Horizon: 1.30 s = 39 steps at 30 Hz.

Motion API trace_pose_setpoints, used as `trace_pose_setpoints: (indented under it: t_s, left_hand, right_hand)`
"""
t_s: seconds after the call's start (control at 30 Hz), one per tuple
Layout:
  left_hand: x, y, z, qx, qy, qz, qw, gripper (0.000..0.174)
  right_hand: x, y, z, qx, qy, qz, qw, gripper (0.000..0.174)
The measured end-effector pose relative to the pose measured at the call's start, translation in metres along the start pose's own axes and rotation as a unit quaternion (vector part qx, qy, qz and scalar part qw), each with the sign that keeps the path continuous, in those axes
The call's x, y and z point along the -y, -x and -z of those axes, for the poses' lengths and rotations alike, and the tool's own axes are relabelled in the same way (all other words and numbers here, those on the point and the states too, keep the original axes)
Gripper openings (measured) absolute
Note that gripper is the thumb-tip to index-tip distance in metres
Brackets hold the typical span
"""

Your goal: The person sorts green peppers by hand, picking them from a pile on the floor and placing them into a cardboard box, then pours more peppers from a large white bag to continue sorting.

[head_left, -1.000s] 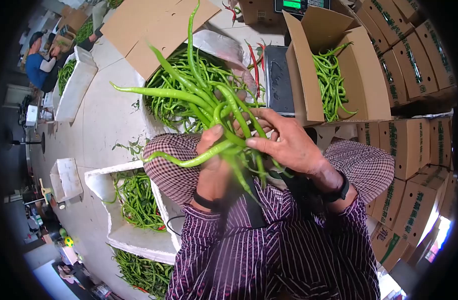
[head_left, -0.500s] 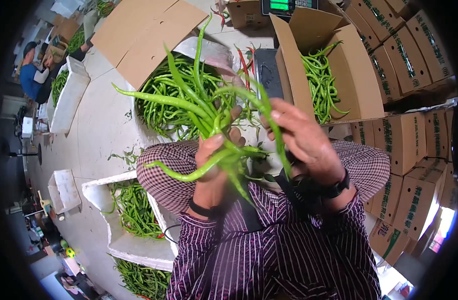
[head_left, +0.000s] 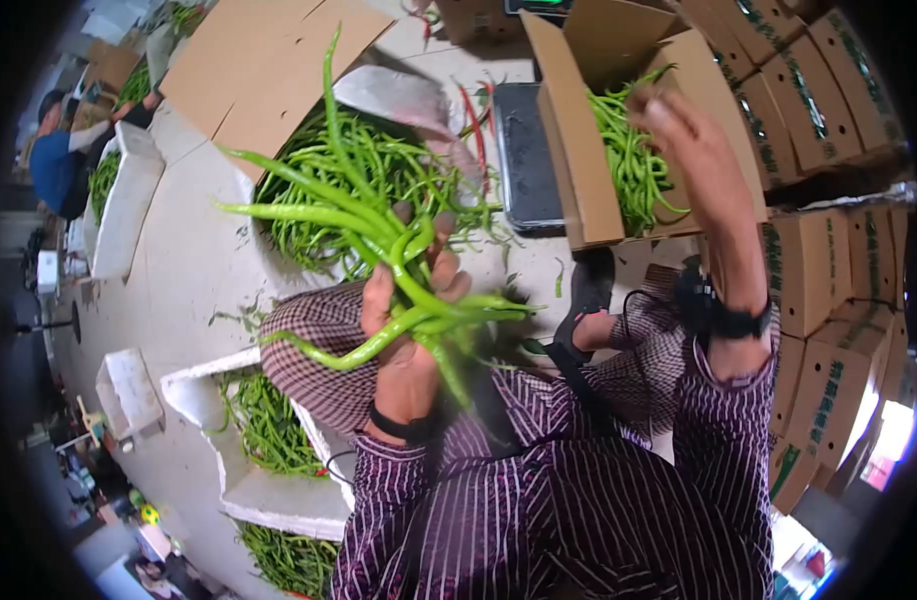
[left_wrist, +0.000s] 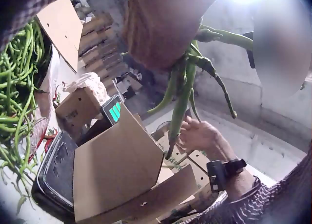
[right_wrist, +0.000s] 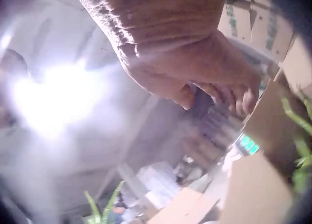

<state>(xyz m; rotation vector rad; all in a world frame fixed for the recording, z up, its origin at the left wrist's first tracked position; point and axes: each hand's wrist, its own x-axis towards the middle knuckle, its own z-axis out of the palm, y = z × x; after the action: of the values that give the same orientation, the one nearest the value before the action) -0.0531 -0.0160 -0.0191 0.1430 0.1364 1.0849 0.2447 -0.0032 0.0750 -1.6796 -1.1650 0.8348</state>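
My left hand [head_left: 404,370] grips a bunch of long green chili peppers [head_left: 334,215] that fan out on both sides of it above my lap. In the left wrist view, stems and lower pepper ends [left_wrist: 183,102] hang below that hand. My right hand [head_left: 694,140] is over the open cardboard box [head_left: 577,150], with its fingers loosely bent above the green chilies [head_left: 634,165] inside. The right wrist view shows no pepper between the thumb [right_wrist: 185,97] and fingers of the right hand.
The box overlaps a dark platform scale [head_left: 529,170]. A large heap of green chilies [head_left: 324,165] lies behind the left hand, beside a cardboard sheet [head_left: 269,70]. White foam boxes [head_left: 279,495] stand at left, stacked cartons [head_left: 814,260] at right. Another person [head_left: 59,170] sits far left.
My right hand drew a chili out of the bunch and moved right and up, over the box; that chili is gone from it. The left hand still holds its bunch.
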Motion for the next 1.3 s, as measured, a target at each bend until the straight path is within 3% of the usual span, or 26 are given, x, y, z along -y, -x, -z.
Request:
trace_pose_setpoints:
  t_s: [0.03, 0.1, 0.13, 0.17, 0.23, 0.33, 0.4, 0.5, 0.53, 0.57, 0.6, 0.63, 0.7, 0.73, 0.8, 0.83, 0.9, 0.93, 0.97, 1.03, 1.07, 1.1, 1.17, 1.23, 1.27, 1.3]
  left_hand:
    - [0.001, -0.002, -0.001, 0.009, 0.011, 0.001, 1.000, 0.057]
    - [0.002, -0.005, 0.005, 0.036, 0.010, 0.003, 0.999, 0.056]
    - [0.002, -0.003, -0.004, -0.040, -0.023, -0.007, 0.999, 0.055]
    - [0.004, -0.002, -0.013, -0.114, -0.053, -0.018, 0.992, 0.053]
    - [0.007, -0.004, -0.005, -0.086, -0.019, -0.014, 0.996, 0.051]
    - [0.016, -0.008, -0.010, -0.097, -0.135, -0.019, 0.986, 0.052]
    - [0.013, -0.004, -0.012, -0.112, -0.185, 0.009, 0.976, 0.051]
    - [0.010, -0.005, -0.006, -0.163, -0.137, 0.001, 0.977, 0.050]
    - [0.012, -0.005, -0.009, -0.166, -0.103, -0.016, 0.981, 0.050]
    - [0.011, -0.003, -0.006, -0.166, -0.099, -0.016, 0.981, 0.050]
    - [0.007, -0.002, -0.003, -0.119, -0.089, -0.008, 0.989, 0.049]
    - [0.006, -0.002, -0.001, -0.070, -0.080, 0.000, 0.994, 0.048]
    - [0.009, -0.003, -0.012, -0.104, -0.086, -0.010, 0.991, 0.043]
    - [0.010, -0.003, -0.012, -0.109, -0.062, -0.006, 0.992, 0.042]
    - [0.009, -0.005, -0.010, -0.102, -0.035, -0.005, 0.994, 0.039]
    - [0.009, -0.005, -0.009, -0.103, -0.035, -0.007, 0.994, 0.039]
    - [0.009, -0.005, -0.008, -0.150, -0.057, -0.015, 0.987, 0.037]
    - [0.009, -0.005, -0.006, -0.158, -0.055, -0.020, 0.986, 0.035]
    - [0.009, -0.004, -0.002, -0.134, -0.043, -0.022, 0.990, 0.034]
    - [0.011, -0.004, -0.021, -0.199, -0.109, 0.008, 0.974, 0.035]
    - [0.013, -0.007, 0.012, -0.176, -0.141, -0.039, 0.973, 0.038]
    - [0.012, -0.005, 0.003, -0.211, -0.166, -0.030, 0.963, 0.040]
    - [0.015, -0.006, 0.001, -0.200, -0.214, -0.057, 0.954, 0.041]
    - [0.017, -0.009, -0.007, -0.205, -0.205, -0.065, 0.955, 0.040]
    - [0.017, -0.009, -0.010, -0.210, -0.196, -0.073, 0.955, 0.038]
    - [0.015, -0.009, -0.006, -0.208, -0.194, -0.072, 0.956, 0.038]
  right_hand:
    - [0.012, 0.016, -0.012, 0.095, -0.022, -0.041, 0.994, 0.048]
    - [0.032, 0.051, -0.043, 0.206, 0.006, 0.006, 0.978, 0.039]
    - [0.029, 0.060, -0.056, 0.224, 0.075, 0.192, 0.953, 0.038]
    - [0.021, 0.068, -0.071, 0.230, 0.141, 0.371, 0.888, 0.037]
    - [0.012, 0.085, -0.110, 0.181, 0.051, 0.269, 0.944, 0.035]
    - [-0.003, 0.092, -0.142, 0.140, 0.080, 0.251, 0.954, 0.038]
    - [-0.005, 0.088, -0.143, 0.186, 0.093, 0.238, 0.949, 0.038]
    - [0.003, 0.081, -0.135, 0.237, 0.122, 0.231, 0.936, 0.034]
    - [0.016, 0.078, -0.125, 0.248, -0.049, 0.053, 0.966, 0.031]
    - [0.022, 0.075, -0.118, 0.241, -0.216, -0.129, 0.937, 0.029]
    - [0.014, 0.068, -0.115, 0.216, -0.327, -0.117, 0.912, 0.028]
    - [0.008, 0.060, -0.110, 0.154, -0.437, -0.168, 0.870, 0.027]
    - [-0.019, 0.039, -0.095, 0.206, -0.564, -0.166, 0.782, 0.026]
    - [-0.028, 0.037, -0.092, 0.201, -0.561, -0.160, 0.787, 0.026]
    - [-0.033, 0.034, -0.089, 0.226, -0.605, -0.178, 0.743, 0.026]
    - [-0.033, 0.037, -0.089, 0.228, -0.605, -0.179, 0.742, 0.026]
    - [-0.020, 0.054, -0.093, 0.191, -0.387, -0.123, 0.894, 0.027]
    - [-0.006, 0.062, -0.095, 0.189, -0.262, -0.151, 0.934, 0.028]
    - [-0.004, 0.071, -0.103, 0.192, -0.263, -0.154, 0.933, 0.028]
    - [-0.001, 0.084, -0.119, 0.282, -0.095, -0.001, 0.955, 0.027]
    - [-0.006, 0.088, -0.129, 0.251, -0.057, 0.082, 0.963, 0.027]
    - [-0.015, 0.093, -0.141, 0.218, -0.020, 0.163, 0.962, 0.027]
    - [-0.026, 0.097, -0.150, 0.199, -0.026, 0.139, 0.970, 0.028]
    - [-0.032, 0.091, -0.148, 0.239, -0.038, 0.053, 0.969, 0.022]
    - [-0.024, 0.088, -0.143, 0.260, -0.143, -0.107, 0.949, 0.018]
    - [-0.023, 0.083, -0.139, 0.259, -0.142, -0.107, 0.950, 0.018]
